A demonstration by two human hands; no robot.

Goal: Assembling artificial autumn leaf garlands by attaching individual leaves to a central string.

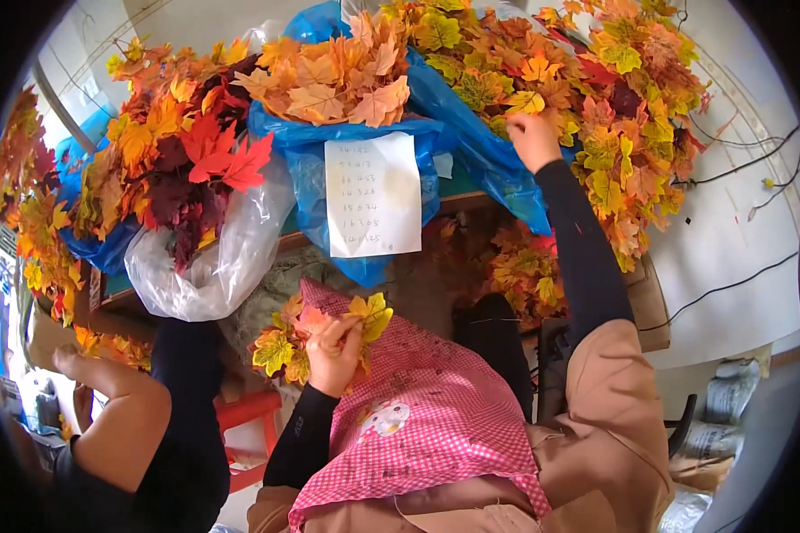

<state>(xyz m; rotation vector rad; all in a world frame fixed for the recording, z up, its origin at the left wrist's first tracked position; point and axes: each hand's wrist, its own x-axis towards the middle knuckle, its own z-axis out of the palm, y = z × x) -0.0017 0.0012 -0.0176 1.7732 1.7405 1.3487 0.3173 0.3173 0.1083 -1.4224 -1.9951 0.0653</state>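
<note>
blue plastic (309,182) and a white sheet (373,197) hang over the near edge of the surface (460,182), leaving some open room between that edge and the pink checked apron (440,400). there the left hand (334,357) pinches a bunch of leaves (276,349). past the edge, toward the right corner, the right hand (536,142) is up at a yellow leaf (524,102); i can't tell whether it's gripped. handwritten rows of digits fill the sheet.
</note>
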